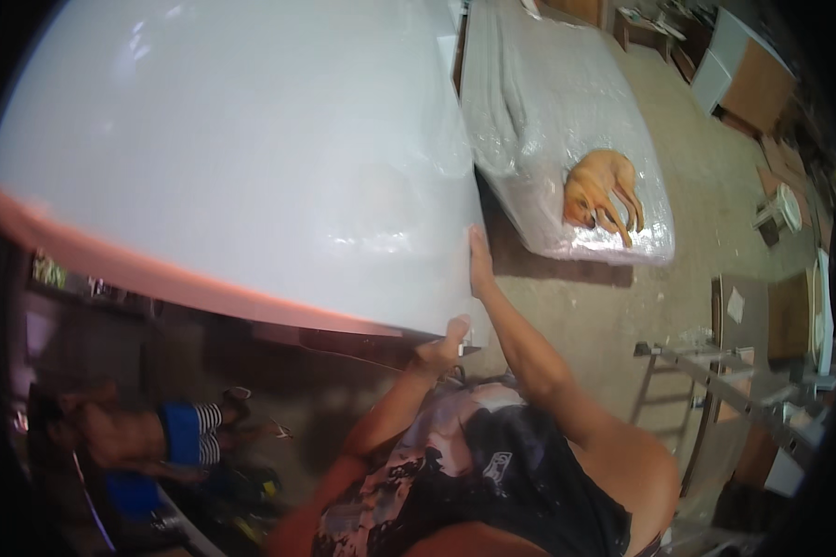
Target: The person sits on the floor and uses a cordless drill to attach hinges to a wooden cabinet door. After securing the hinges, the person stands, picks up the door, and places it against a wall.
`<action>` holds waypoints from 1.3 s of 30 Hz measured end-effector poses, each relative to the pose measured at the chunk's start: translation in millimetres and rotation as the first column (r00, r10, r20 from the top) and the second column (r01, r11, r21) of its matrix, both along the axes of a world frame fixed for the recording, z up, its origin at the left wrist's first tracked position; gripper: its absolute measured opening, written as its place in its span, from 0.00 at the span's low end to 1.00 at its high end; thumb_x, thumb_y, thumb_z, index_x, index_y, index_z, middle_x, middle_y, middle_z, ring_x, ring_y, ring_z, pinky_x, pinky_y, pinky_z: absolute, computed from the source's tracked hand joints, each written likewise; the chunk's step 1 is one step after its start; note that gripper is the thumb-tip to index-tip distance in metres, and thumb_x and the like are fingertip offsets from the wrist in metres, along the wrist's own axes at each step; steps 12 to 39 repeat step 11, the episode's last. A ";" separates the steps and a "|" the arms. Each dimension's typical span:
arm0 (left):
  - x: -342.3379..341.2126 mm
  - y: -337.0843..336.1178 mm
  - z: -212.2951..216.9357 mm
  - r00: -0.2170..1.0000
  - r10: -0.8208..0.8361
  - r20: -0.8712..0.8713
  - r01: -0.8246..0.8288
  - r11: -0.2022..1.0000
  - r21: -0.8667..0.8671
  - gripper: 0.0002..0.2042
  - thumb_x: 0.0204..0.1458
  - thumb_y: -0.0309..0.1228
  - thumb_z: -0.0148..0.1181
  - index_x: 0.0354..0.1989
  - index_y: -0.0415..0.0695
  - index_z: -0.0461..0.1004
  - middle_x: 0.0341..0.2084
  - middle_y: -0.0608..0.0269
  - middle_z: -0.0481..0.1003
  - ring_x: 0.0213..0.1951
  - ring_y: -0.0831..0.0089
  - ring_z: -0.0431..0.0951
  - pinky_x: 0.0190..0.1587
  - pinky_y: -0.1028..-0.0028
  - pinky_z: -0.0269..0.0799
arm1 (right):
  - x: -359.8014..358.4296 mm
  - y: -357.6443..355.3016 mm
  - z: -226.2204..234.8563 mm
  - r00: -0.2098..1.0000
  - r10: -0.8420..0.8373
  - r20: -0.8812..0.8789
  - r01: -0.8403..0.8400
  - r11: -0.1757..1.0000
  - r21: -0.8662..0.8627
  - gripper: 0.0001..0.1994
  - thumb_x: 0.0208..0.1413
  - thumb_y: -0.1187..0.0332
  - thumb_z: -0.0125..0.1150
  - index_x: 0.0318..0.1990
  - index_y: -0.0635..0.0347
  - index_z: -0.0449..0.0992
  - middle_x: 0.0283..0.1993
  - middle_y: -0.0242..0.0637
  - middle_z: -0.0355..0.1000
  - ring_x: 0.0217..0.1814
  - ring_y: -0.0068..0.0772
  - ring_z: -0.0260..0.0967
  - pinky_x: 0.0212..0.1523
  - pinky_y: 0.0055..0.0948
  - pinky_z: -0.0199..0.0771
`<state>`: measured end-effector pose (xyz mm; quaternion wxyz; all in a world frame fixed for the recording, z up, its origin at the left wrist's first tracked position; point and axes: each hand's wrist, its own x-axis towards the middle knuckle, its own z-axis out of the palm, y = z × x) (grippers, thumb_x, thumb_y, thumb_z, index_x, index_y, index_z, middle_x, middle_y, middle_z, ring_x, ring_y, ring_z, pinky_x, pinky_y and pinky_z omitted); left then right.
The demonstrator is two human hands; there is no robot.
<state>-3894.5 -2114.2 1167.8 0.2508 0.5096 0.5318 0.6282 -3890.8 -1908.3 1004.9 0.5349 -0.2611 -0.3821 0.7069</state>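
Note:
A large glossy white panel [251,167] with an orange-pink front edge fills the upper left. My left hand [443,347] grips its near right corner, thumb on top and the other fingers hidden beneath. Along the panel's right edge, my right hand [479,266] is closed on the side, a little farther away than the left one. Part of its fingers is hidden by the edge.
Right of the panel, a dog [604,193] lies curled on a long plastic-wrapped piece [529,111]. A metal ladder [706,371] stands at the right, near boards and a white stool [783,209]. Another person [149,432] in blue shorts is at the lower left.

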 end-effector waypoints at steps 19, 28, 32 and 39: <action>-34.7 -22.2 43.2 0.881 -0.084 -0.466 0.155 0.981 0.117 0.52 0.45 0.55 0.68 0.72 0.45 0.45 0.71 0.47 0.45 0.71 0.55 0.50 0.68 0.60 0.53 | -3.0 -28.5 27.6 0.915 0.334 -0.226 -0.375 0.912 -0.168 0.31 0.66 0.45 0.40 0.67 0.56 0.57 0.63 0.40 0.62 0.62 0.34 0.62 0.65 0.34 0.58; -34.7 -22.2 43.2 0.881 -0.084 -0.466 0.155 0.981 0.117 0.52 0.45 0.55 0.68 0.72 0.45 0.45 0.71 0.47 0.45 0.71 0.55 0.50 0.68 0.60 0.53 | -3.0 -28.5 27.6 0.915 0.334 -0.226 -0.375 0.912 -0.168 0.31 0.66 0.45 0.40 0.67 0.56 0.57 0.63 0.40 0.62 0.62 0.34 0.62 0.65 0.34 0.58; -34.7 -22.2 43.2 0.881 -0.084 -0.466 0.155 0.981 0.117 0.52 0.45 0.55 0.68 0.72 0.45 0.45 0.71 0.47 0.45 0.71 0.55 0.50 0.68 0.60 0.53 | -3.0 -28.5 27.6 0.915 0.334 -0.226 -0.375 0.912 -0.168 0.31 0.66 0.45 0.40 0.67 0.56 0.57 0.63 0.40 0.62 0.62 0.34 0.62 0.65 0.34 0.58; -34.7 -22.2 43.2 0.881 -0.084 -0.466 0.155 0.981 0.117 0.52 0.45 0.55 0.68 0.72 0.45 0.45 0.71 0.47 0.45 0.71 0.55 0.50 0.68 0.60 0.53 | -3.0 -28.5 27.6 0.915 0.334 -0.226 -0.375 0.912 -0.168 0.31 0.66 0.45 0.40 0.67 0.56 0.57 0.63 0.40 0.62 0.62 0.34 0.62 0.65 0.34 0.58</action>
